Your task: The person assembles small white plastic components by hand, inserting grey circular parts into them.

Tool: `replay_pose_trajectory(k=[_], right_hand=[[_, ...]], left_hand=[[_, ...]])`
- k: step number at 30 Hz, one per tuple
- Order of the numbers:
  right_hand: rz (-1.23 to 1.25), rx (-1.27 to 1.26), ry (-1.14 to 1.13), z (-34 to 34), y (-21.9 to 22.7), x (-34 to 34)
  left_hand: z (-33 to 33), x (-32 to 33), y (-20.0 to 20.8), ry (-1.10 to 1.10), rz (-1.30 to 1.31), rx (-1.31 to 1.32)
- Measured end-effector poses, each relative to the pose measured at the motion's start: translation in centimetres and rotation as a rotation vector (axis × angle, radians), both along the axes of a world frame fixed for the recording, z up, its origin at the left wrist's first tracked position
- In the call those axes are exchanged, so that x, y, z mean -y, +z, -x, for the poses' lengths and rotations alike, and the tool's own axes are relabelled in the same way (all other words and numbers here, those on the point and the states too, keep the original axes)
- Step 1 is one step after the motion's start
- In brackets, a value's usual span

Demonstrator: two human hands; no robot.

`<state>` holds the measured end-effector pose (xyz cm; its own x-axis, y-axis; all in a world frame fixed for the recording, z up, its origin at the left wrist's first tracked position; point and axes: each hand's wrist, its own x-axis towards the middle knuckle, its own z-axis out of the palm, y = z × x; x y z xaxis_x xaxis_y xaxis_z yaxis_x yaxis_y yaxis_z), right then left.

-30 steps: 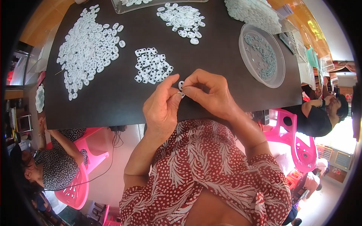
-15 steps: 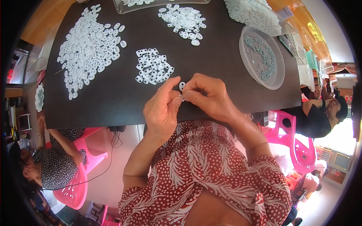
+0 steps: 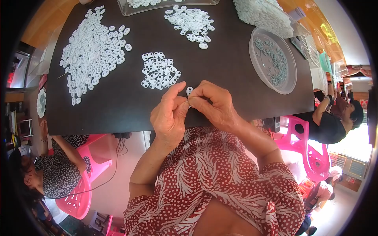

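The left hand (image 3: pixel 169 114) and the right hand (image 3: pixel 215 104) meet at the near side of the dark table (image 3: pixel 224 63), thumbs and forefingers pinched narrow around a small white piece (image 3: pixel 190 106), which is mostly hidden between the fingertips. Just beyond it is a white oval button (image 3: pixel 189 90), close to the right forefinger; I cannot tell whether it touches that finger. Near the left hand, on its far side, lies a compact pile of white squarish clips (image 3: pixel 160 70). Far to the left spreads a large heap of white oval pieces (image 3: pixel 92 53), and toward the far middle sits a smaller white heap (image 3: pixel 191 23). A clear tray (image 3: pixel 125 14) with more white pieces stands at the far edge. On the right, a round clear tub (image 3: pixel 290 78) holds small green pieces (image 3: pixel 278 65), and beyond it is a clear box filled with pale pieces (image 3: pixel 262 17). One person (image 3: pixel 61 177) sits on a pink chair (image 3: pixel 76 200) at the left; another, in black (image 3: pixel 330 122), is at the right.
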<state>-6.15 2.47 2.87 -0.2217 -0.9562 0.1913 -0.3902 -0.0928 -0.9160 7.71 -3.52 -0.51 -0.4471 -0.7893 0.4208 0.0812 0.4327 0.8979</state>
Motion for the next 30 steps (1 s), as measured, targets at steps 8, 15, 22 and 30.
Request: replay_pose_trajectory(k=[8, 15, 22, 30], right_hand=[[0.227, -0.381, -0.143, 1.7, -0.6, 0.9], [0.209, -0.765, -0.053, 0.8, -1.8, 1.3], [0.168, -0.637, -0.042, 1.1, -1.6, 1.0], [0.096, -0.124, -0.052, 0.7, -0.1, 0.4]], left_hand=[[-0.7, 0.5, 0.8, 0.035, -0.368, -0.122], [-0.8, 0.4, 1.3, 0.031, -0.417, -0.143], [-0.7, 0.4, 1.2, -0.001, -0.488, -0.187], [0.3, 0.1, 1.7, 0.029, -0.556, -0.3]])
